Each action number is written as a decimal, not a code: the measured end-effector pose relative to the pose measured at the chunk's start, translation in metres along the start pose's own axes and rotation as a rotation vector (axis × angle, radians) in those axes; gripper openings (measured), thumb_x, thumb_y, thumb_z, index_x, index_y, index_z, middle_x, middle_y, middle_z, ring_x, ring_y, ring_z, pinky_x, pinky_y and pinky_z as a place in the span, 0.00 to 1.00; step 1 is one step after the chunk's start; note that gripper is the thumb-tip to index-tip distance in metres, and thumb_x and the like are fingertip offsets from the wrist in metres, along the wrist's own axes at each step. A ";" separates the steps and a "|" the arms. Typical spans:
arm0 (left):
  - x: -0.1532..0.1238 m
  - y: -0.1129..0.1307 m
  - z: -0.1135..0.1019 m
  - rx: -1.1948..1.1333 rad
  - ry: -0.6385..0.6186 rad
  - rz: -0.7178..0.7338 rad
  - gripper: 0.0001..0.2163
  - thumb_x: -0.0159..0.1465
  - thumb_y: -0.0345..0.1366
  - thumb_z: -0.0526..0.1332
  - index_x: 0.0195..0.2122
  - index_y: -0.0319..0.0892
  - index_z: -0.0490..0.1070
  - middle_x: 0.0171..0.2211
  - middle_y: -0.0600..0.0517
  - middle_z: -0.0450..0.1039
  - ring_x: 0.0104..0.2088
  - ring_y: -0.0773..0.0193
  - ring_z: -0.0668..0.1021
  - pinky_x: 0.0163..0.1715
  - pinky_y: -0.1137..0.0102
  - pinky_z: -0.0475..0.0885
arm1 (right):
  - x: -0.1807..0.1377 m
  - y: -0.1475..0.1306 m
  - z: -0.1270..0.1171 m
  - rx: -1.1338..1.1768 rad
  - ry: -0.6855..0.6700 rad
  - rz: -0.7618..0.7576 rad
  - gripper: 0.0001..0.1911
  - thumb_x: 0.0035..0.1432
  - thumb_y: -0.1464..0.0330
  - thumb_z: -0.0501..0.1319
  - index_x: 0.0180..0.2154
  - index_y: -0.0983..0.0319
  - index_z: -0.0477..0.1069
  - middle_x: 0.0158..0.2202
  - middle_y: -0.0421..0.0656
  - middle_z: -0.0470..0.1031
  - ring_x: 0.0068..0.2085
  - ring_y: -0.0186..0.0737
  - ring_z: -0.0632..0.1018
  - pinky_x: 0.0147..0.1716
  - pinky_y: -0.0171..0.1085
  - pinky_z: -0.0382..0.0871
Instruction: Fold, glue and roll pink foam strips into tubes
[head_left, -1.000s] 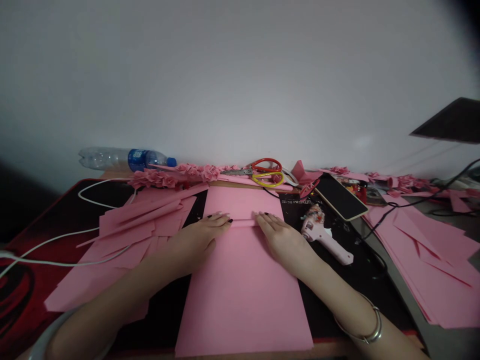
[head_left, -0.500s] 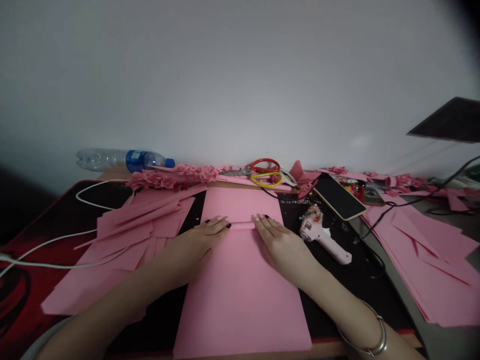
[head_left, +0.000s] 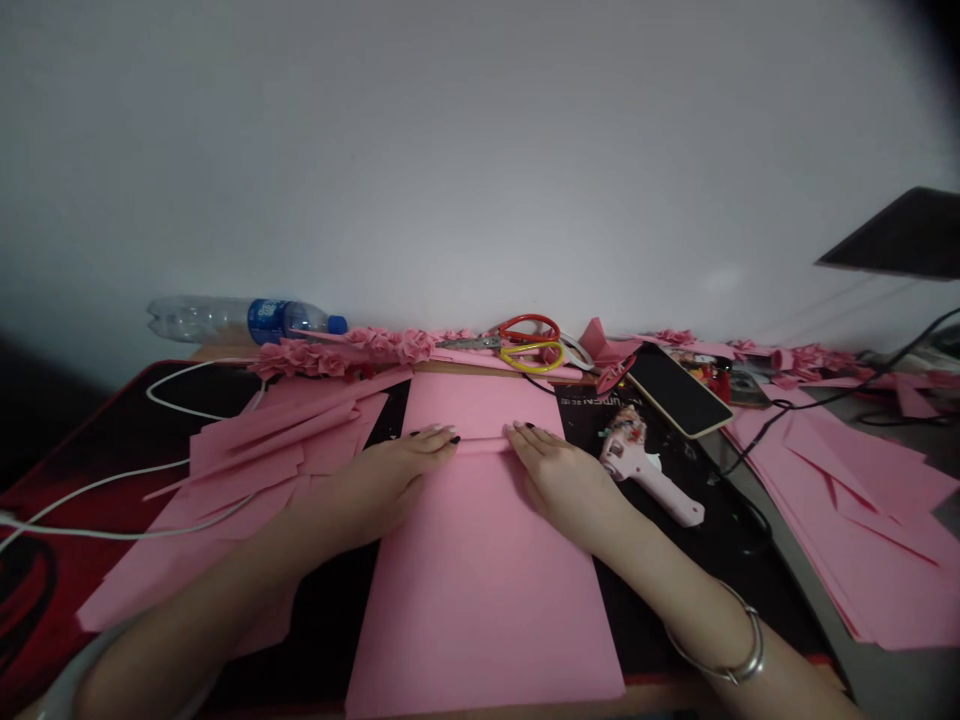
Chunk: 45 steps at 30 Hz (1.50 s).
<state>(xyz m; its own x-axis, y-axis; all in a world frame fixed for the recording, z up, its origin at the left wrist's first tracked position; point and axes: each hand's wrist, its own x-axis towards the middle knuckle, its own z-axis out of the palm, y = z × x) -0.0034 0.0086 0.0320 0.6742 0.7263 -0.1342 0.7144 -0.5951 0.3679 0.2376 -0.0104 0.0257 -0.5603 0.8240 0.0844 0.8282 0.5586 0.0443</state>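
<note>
The left hand (head_left: 394, 487) and right hand (head_left: 568, 487) lay palm-down, straight fingers resting on a narrow paper roll (head_left: 481, 446), not curled round it. Its long axis ran nine to three o'clock, ends hidden under fingertips, toward twelve on a pink sheet (head_left: 487, 600) stretching twelve to six. At two, a dark panel (head_left: 900, 238) was cut off.

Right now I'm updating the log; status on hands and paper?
Left hand, right hand: both on pink sheet, at crosswise ridge. Glue gun to right, off sheet.
</note>
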 end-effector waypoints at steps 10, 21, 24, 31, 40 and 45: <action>0.006 -0.002 -0.003 0.011 0.027 0.010 0.25 0.61 0.22 0.45 0.60 0.34 0.62 0.62 0.45 0.57 0.63 0.61 0.61 0.62 0.61 0.57 | 0.008 0.003 0.000 0.025 -0.030 0.008 0.28 0.54 0.78 0.52 0.58 0.78 0.62 0.56 0.60 0.68 0.56 0.50 0.71 0.57 0.45 0.65; -0.005 -0.003 0.008 -0.063 0.013 0.019 0.26 0.62 0.24 0.46 0.63 0.34 0.57 0.65 0.45 0.53 0.64 0.58 0.57 0.64 0.60 0.54 | -0.005 -0.002 0.003 0.005 -0.024 0.001 0.31 0.54 0.79 0.51 0.60 0.78 0.58 0.59 0.60 0.64 0.59 0.51 0.68 0.58 0.47 0.64; -0.011 -0.001 0.010 -0.072 0.015 0.012 0.26 0.62 0.24 0.46 0.63 0.36 0.57 0.65 0.48 0.52 0.65 0.58 0.57 0.63 0.60 0.55 | -0.011 -0.004 0.004 -0.007 -0.027 -0.011 0.32 0.53 0.79 0.51 0.61 0.78 0.56 0.61 0.61 0.62 0.60 0.52 0.67 0.58 0.47 0.64; -0.019 0.002 0.018 -0.083 0.024 0.021 0.30 0.60 0.23 0.47 0.64 0.45 0.56 0.66 0.55 0.49 0.65 0.61 0.55 0.64 0.62 0.54 | -0.018 -0.009 0.002 -0.026 -0.022 -0.028 0.32 0.53 0.80 0.51 0.60 0.79 0.57 0.60 0.62 0.61 0.60 0.53 0.67 0.57 0.47 0.65; -0.016 0.003 0.012 -0.058 0.000 0.009 0.30 0.59 0.23 0.47 0.64 0.42 0.55 0.66 0.52 0.49 0.65 0.62 0.54 0.64 0.60 0.52 | -0.013 -0.007 0.001 0.005 -0.053 -0.002 0.31 0.54 0.79 0.51 0.61 0.79 0.57 0.60 0.62 0.62 0.59 0.53 0.67 0.57 0.47 0.64; -0.016 0.001 0.014 -0.051 0.055 0.018 0.31 0.58 0.23 0.47 0.64 0.47 0.55 0.65 0.54 0.51 0.65 0.61 0.57 0.63 0.61 0.55 | -0.011 -0.006 0.000 0.031 -0.015 -0.007 0.29 0.55 0.79 0.51 0.60 0.78 0.59 0.59 0.61 0.65 0.58 0.51 0.69 0.57 0.46 0.65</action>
<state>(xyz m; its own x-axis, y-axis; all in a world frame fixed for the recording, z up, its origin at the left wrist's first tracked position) -0.0110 -0.0090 0.0214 0.6745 0.7342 -0.0773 0.6910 -0.5910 0.4163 0.2389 -0.0232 0.0243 -0.5663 0.8213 0.0693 0.8237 0.5668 0.0135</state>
